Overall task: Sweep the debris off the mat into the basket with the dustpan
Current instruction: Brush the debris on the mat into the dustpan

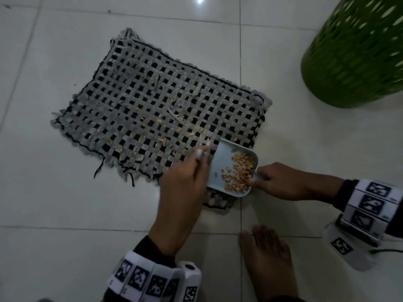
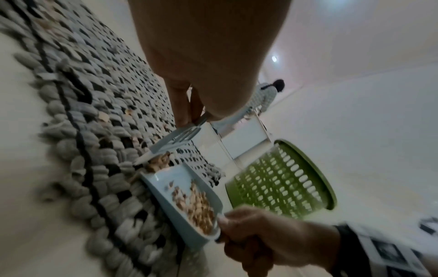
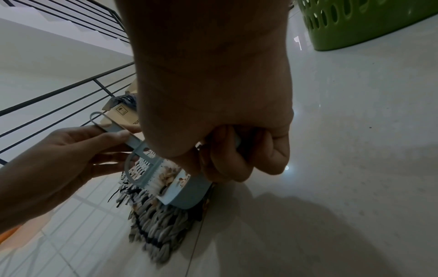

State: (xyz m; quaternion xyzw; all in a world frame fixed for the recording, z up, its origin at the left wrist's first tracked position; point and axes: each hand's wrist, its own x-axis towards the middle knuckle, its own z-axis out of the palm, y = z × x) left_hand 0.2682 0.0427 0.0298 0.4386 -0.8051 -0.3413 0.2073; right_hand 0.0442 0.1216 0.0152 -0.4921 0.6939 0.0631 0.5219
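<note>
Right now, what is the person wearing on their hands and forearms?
Both hands, left hand and right hand, are bare. Each wrist carries a white band of square black-and-white marker tiles over a dark sleeve cuff, with a white boxy camera unit attached, trailing a thin dark cable on the right.

Both wrists wear white bands [image 1: 368, 203] with black square patterns over black sleeves [image 1: 345, 192]. One foot [image 1: 270, 260] is bare.

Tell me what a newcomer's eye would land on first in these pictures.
First, the pale blue dustpan at the mat's near right corner, loaded with tan debris, its handle gripped by the right hand. Beside it the left hand holds a small brush at the pan's mouth. Then the grey-and-black woven mat, still dotted with crumbs, and the green perforated basket at far right.
</note>
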